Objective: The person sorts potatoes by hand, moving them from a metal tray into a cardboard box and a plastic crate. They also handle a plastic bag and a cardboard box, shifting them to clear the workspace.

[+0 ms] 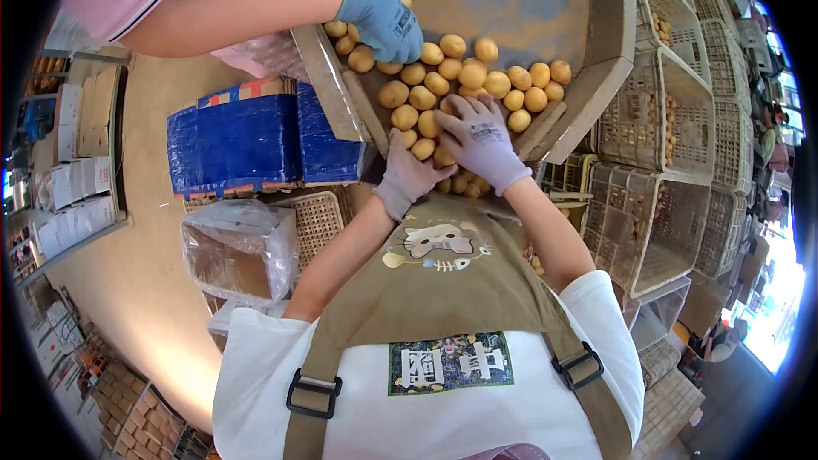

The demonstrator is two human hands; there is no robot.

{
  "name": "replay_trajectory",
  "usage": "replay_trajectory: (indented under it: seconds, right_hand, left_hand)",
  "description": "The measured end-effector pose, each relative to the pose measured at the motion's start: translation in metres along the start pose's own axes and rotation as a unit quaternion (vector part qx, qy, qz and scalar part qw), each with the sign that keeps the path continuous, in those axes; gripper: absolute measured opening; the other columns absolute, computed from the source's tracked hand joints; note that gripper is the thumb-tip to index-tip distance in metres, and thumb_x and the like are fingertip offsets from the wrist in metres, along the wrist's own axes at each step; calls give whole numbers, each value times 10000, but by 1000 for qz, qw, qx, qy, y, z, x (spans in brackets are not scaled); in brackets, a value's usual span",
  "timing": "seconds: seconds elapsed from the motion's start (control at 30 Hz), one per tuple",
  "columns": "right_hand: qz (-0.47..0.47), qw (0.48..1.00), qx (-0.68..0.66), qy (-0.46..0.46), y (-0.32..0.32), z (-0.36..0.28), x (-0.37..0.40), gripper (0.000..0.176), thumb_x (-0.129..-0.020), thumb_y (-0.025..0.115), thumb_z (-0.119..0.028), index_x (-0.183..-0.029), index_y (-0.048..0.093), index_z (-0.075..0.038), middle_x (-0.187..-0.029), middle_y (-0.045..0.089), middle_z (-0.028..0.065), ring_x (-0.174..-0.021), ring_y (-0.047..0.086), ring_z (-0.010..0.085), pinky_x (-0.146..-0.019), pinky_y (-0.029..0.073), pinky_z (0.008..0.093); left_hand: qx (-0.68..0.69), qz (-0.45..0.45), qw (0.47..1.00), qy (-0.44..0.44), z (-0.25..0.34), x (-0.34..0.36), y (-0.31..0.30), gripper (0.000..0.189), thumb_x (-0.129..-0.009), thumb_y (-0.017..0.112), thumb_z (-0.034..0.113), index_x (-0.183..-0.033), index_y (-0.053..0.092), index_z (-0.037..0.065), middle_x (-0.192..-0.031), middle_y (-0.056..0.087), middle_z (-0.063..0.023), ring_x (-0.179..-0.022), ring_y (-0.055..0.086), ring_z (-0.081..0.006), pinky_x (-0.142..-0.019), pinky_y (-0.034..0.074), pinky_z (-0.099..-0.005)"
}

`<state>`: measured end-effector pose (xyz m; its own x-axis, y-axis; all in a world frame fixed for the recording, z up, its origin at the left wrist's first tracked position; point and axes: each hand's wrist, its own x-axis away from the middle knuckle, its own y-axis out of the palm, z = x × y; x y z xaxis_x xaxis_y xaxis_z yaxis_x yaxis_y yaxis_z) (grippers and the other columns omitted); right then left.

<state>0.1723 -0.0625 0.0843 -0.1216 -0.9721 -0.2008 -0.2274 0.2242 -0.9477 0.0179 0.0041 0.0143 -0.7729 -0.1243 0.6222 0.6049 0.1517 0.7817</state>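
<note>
Round yellow-brown fruits or small potatoes (pixel 422 97), whose kind I cannot make out, lie in the narrowing end of a metal-floored sorting chute (pixel 528 8). My left hand (pixel 406 175), in a pale glove, is at the left side of the outlet, thumb up and apart from the fingers, cupped beside the lowest pieces. From the right, my right hand (pixel 484 140), gloved alike, lies over the pile with its fingers spread on several pieces. More pieces (pixel 464 185) show below the outlet between my wrists. Some fingertips are hidden among the produce.
A co-worker's blue-gloved hand (pixel 385 24) touches pieces at the chute's upper left. Blue-wrapped boxes (pixel 237 140) and a plastic-lined box (pixel 239 251) stand at left. Stacked plastic crates (pixel 626 204), some holding similar produce, line the right. Wooden side boards (pixel 610 77) edge the chute.
</note>
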Motion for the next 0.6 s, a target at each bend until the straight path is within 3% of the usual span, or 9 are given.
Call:
replay_trajectory:
  seconds: [0.1,0.13,0.2,0.27,0.3,0.4,0.47,0.53,0.6]
  right_hand:
    - [-92,971,-31,217,-18,16,14,243,-857,668,-286,-1061,720,-166,-1072,711,101,-1046,641,299,-973,430,480]
    - [-114,960,7,257,-24,21,11,286,-871,661,-295,-1125,717,-177,-1149,689,113,-1077,625,317,-967,429,494]
    - [52,976,100,185,-14,19,19,339,-864,668,-305,-1176,708,-179,-1191,658,127,-1101,607,345,-942,439,509]
    - [-29,993,72,95,-11,18,31,384,-851,681,-307,-1212,691,-178,-1266,607,147,-1144,572,377,-951,432,533]
    - [-64,994,-17,87,-5,19,35,412,-844,690,-325,-1229,677,-179,-1311,578,147,-1216,532,394,-1001,396,567]
    - [-17,960,-107,257,-14,28,21,419,-857,681,-348,-1249,667,-200,-1393,530,167,-1311,468,422,-1058,348,605]
    - [-11,962,41,270,-5,30,15,538,-877,668,-416,-1393,608,-276,-1525,419,249,-1453,324,460,-1143,224,666]
    - [-113,969,37,215,2,18,18,605,-868,674,-460,-1441,569,-297,-1570,361,264,-1506,224,464,-1160,145,706]
    - [-163,977,-2,136,1,17,25,608,-841,691,-468,-1416,597,-291,-1602,375,148,-1529,183,450,-1152,83,744]
  left_hand:
    - [-13,62,998,5,-2,8,9,578,-1035,373,563,-1514,392,240,-1577,402,-59,-1442,389,-327,-1139,341,-647]
    - [-32,3,999,-1,-2,5,-1,527,-1030,405,514,-1477,433,235,-1541,439,-55,-1428,405,-313,-1142,338,-637]
    - [-152,-50,986,46,-8,-21,-52,416,-1006,484,397,-1382,516,223,-1439,515,-38,-1387,440,-280,-1147,327,-619]
    - [-350,-7,925,148,-13,-35,-76,306,-966,579,260,-1266,600,208,-1307,594,-11,-1334,477,-242,-1153,312,-604]
    - [-206,17,975,86,-11,-36,-71,296,-955,601,249,-1248,607,206,-1285,596,-7,-1327,477,-238,-1151,312,-608]
    - [-16,57,998,11,-4,-10,-29,498,-930,660,410,-1375,525,232,-1384,537,-18,-1370,422,-248,-1149,290,-639]
    - [19,75,997,18,-2,4,-6,631,-930,633,540,-1462,454,250,-1447,496,-33,-1392,396,-264,-1145,286,-655]
    - [38,37,998,22,-4,8,5,776,-937,457,720,-1551,332,261,-1524,441,-45,-1425,377,-281,-1149,265,-668]
    - [52,18,998,9,-3,4,5,810,-934,370,777,-1551,331,253,-1552,419,-28,-1441,379,-260,-1169,219,-665]
